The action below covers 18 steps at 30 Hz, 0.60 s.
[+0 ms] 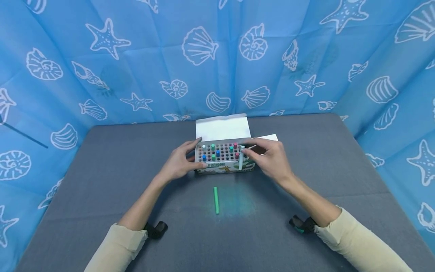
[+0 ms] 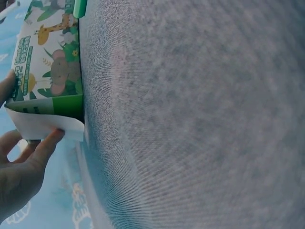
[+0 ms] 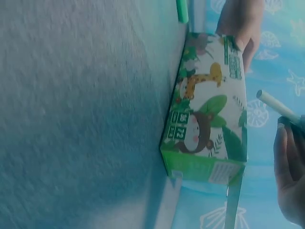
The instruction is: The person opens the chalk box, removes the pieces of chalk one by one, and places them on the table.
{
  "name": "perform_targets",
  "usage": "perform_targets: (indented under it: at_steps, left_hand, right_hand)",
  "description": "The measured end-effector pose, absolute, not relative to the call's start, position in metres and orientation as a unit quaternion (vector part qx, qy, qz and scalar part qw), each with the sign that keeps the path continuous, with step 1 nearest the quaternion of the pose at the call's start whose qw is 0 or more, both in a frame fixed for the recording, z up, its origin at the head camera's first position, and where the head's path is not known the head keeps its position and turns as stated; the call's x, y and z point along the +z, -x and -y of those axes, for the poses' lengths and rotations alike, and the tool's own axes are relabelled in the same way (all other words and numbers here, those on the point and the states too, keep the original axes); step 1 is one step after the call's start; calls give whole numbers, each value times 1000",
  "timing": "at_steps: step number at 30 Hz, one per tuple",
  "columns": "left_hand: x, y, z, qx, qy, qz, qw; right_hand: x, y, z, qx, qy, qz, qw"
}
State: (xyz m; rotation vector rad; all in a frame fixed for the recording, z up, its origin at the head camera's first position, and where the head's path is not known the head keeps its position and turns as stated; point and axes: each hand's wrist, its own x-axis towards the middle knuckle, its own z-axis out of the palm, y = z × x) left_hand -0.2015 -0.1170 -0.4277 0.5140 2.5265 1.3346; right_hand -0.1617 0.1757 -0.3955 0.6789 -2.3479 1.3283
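Note:
A printed cardboard box [image 1: 225, 168] with cartoon animals stands on the grey table, its lid folded back. Inside, a grid of round holes holds several coloured markers [image 1: 218, 153], blue, green, pink and white ends up. My left hand [image 1: 178, 160] grips the box's left end, thumb at the front edge and fingers behind. In the left wrist view, its fingers touch a white end flap [image 2: 40, 125]. Between thumb and fingers, my right hand [image 1: 273, 158] pinches a pale marker [image 1: 241, 160] upright over the box's right front. The right wrist view shows that marker [image 3: 274, 102] above the box's top.
A green marker [image 1: 216, 201] lies on the grey tablecloth [image 1: 190, 234] in front of the box. The raised white lid [image 1: 222, 128] stands behind it, and a white side flap [image 1: 270, 137] sticks out right. A blue seashell curtain [image 1: 231, 75] hangs behind the table.

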Motion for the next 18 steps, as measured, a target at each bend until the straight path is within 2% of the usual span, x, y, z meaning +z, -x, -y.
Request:
perform_targets:
  at_steps: [9, 18]
  left_hand:
    - [-428, 201, 118, 454, -179, -865, 119]
    - [-424, 201, 118, 458, -174, -863, 122]
  right_hand:
    - [-410, 146, -162, 512, -232, 822, 94]
    - [-419, 138, -149, 537, -177, 824, 4]
